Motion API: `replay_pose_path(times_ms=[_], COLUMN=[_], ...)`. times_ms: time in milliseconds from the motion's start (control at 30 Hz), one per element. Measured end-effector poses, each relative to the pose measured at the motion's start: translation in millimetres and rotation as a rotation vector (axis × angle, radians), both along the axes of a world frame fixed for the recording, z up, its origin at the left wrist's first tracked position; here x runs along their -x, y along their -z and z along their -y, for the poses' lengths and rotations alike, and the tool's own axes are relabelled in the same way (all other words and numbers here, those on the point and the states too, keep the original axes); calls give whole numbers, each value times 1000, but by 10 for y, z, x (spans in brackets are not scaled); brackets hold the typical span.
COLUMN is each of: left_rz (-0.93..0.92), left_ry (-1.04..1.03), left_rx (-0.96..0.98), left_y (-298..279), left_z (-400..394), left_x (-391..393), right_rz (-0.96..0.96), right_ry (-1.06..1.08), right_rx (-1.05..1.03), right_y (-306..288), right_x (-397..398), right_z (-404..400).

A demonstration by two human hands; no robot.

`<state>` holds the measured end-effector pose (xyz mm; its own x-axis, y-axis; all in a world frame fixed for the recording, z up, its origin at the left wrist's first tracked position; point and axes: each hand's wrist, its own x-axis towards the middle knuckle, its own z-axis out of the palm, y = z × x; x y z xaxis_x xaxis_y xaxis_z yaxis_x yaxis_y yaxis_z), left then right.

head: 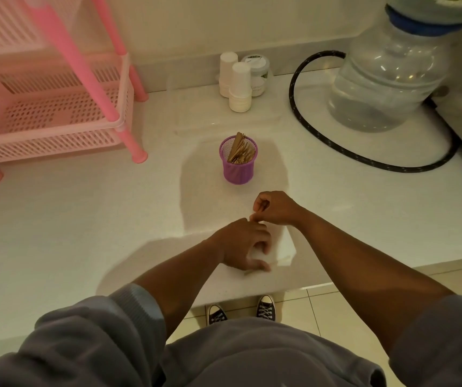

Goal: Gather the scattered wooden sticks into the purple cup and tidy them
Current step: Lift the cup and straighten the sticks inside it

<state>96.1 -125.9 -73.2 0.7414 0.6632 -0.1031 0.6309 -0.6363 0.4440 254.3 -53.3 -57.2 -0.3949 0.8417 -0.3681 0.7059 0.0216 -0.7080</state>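
Observation:
A purple mesh cup (238,167) stands upright on the white counter (84,233), with several wooden sticks (239,150) leaning inside it. Nearer the counter's front edge, my right hand (275,208) has its fingers curled and pinches the end of a pale stick (253,216). My left hand (245,247) lies just below it, fingers bent down onto the counter and touching a pale stick (277,261) that is blurred and lies flat. The two hands almost touch.
A pink plastic shelf rack (56,107) fills the back left. Stacked white paper cups (239,85) and a jar (259,74) stand behind the purple cup. A big water bottle (386,79) and a black hose (363,160) sit at the back right.

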Motion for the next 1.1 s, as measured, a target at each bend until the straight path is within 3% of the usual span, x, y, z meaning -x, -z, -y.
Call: replay_pose_path(times_ms=[133,233,400,767,933,1100], left_rz=[33,64,-38,-140,-73,10], left_ry=[-156,-316,-583,-599,-576,-563], left_rx=[55,-7,-113,-233,-208,-151], left_y=[-10,-41,-86,87,93,71], left_z=[-84,-160,-310,-269,-242,-232], left_x=[81,128,199,213,237,304], right_rz=[-24,-19,76,264,418,434], right_ry=[-6,-6,-101,-221,-281,-273], right_rx=[-11,-44,-211,-321,-316,-335], right_y=[1,20,51,67,47,55], right_x=[-28,-33,-50,62,133,143], right_z=[7,12,7,17,24,11])
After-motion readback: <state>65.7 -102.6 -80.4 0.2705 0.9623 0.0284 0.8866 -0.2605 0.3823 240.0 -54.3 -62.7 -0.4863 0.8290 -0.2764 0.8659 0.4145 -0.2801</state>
